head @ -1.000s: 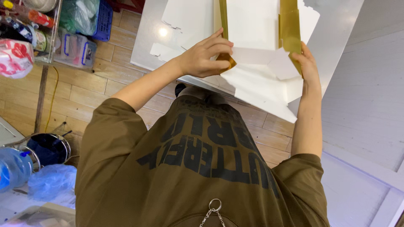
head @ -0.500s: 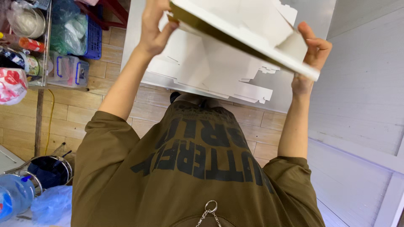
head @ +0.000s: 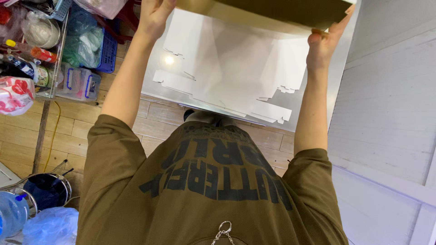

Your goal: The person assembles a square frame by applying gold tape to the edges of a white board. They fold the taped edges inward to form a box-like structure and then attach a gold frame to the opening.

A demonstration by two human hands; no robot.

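Note:
Both my hands hold a gold-coloured cardboard box (head: pixel 272 11) raised at the top edge of the head view; only its underside and one side show. My left hand (head: pixel 154 16) grips its left end, and my right hand (head: pixel 323 41) presses against its right end with the fingers up along the side. Below the box, a stack of flat white die-cut cardboard sheets (head: pixel 227 72) lies on a white table (head: pixel 156 59). My olive shirt (head: pixel 209 181) fills the lower part of the frame.
At the left stands a wire shelf (head: pixel 56 54) with bottles and bags, next to a blue basket (head: pixel 106 50) and a clear plastic box (head: pixel 77 84). A water jug (head: pixel 11 213) and a blue bag (head: pixel 50 227) sit bottom left. White wall panels (head: pixel 386 113) run along the right.
The box was a partly folded white and gold sheet near the table. It has since been closed up and lifted towards the top of the view, both hands rising with it.

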